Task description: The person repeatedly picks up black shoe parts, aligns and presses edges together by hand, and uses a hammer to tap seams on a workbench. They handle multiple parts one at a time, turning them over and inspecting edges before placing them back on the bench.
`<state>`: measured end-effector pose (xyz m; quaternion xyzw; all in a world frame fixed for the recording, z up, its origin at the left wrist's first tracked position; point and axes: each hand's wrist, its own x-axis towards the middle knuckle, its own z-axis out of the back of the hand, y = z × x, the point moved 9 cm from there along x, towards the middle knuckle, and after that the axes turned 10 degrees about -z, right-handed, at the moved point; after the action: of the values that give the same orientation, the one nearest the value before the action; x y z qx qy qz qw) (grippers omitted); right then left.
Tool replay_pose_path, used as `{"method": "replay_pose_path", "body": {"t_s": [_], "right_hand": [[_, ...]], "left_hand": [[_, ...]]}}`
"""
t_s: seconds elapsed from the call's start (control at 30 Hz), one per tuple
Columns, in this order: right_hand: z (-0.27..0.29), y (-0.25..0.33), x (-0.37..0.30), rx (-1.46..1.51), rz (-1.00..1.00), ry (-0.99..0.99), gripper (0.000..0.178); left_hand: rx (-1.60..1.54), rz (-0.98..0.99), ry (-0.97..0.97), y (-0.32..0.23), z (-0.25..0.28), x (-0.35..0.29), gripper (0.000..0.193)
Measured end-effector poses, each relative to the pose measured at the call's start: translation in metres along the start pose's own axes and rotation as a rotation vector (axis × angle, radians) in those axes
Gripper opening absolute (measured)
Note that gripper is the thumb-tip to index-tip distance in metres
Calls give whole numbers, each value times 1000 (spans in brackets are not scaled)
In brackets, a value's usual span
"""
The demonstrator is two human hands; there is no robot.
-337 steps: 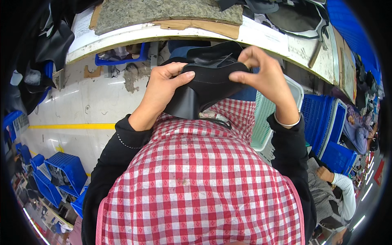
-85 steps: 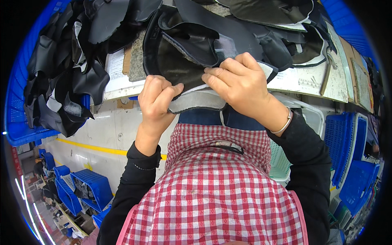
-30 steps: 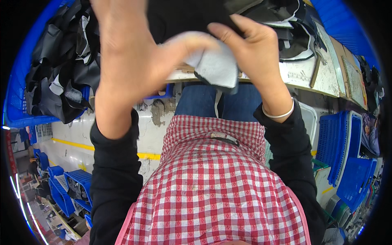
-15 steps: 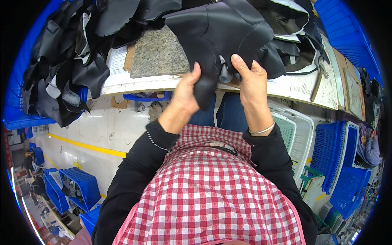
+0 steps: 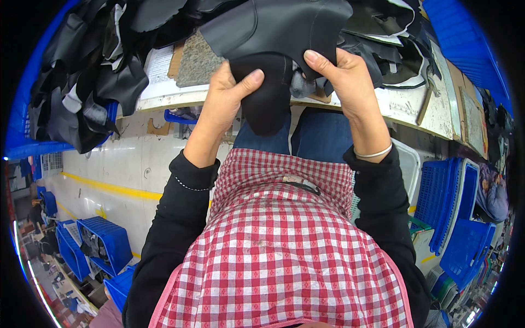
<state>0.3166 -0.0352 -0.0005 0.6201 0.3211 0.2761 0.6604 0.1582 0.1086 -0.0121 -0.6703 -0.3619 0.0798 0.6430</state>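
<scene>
A stitched black leather shoe upper (image 5: 284, 33) is stretched between my two hands over the near edge of the worktable (image 5: 388, 106). My left hand (image 5: 229, 90) grips its left side, thumb on top, beside a hanging flap whose matt black face shows. My right hand (image 5: 347, 76) pinches the right part with the thumb on top; the fingers beneath are hidden. Between the hands, just behind the upper, shows a dark grey, rounded object (image 5: 302, 85) that I cannot make out. A speckled stone slab (image 5: 197, 68) lies to the left of the upper, partly covered by it.
Black leather pieces (image 5: 76, 71) heap over a blue crate at the left, and more uppers (image 5: 391, 54) lie at the right. A hammer-like tool (image 5: 425, 106) rests near the table's right end. Blue baskets (image 5: 437, 205) stand on the floor at the right, others (image 5: 104, 243) at the left.
The upper has shifted up and left, and its lower flap now shows a matt face. My left hand has moved left and up; my right hand has shifted slightly right and up.
</scene>
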Motion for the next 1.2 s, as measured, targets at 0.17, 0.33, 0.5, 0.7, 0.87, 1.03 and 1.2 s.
{"method": "replay_pose_path", "body": {"t_s": [0.17, 0.33, 0.5, 0.7, 0.87, 1.03, 1.2], "right_hand": [[-10, 53, -44, -466, 204, 88, 27], [-43, 110, -154, -1233, 1060, 276, 17], [-70, 19, -178, -1517, 1028, 355, 12], [-61, -6, -183, -1375, 1048, 228, 12], [-60, -10, -176, -1365, 1027, 177, 12], [-54, -34, -156, -1341, 866, 221, 9], [-46, -45, -143, -1343, 781, 183, 8]], "left_hand": [[-98, 295, 263, 17, 18, -49, 30], [234, 449, 329, 51, 99, -100, 36], [-608, 355, 301, 44, 57, -132, 44], [136, 874, 602, 86, 1, -196, 66], [-353, 961, 353, 116, -19, -193, 53], [465, 261, 400, 102, -18, -156, 29], [923, 251, 723, 58, -11, -124, 35]]}}
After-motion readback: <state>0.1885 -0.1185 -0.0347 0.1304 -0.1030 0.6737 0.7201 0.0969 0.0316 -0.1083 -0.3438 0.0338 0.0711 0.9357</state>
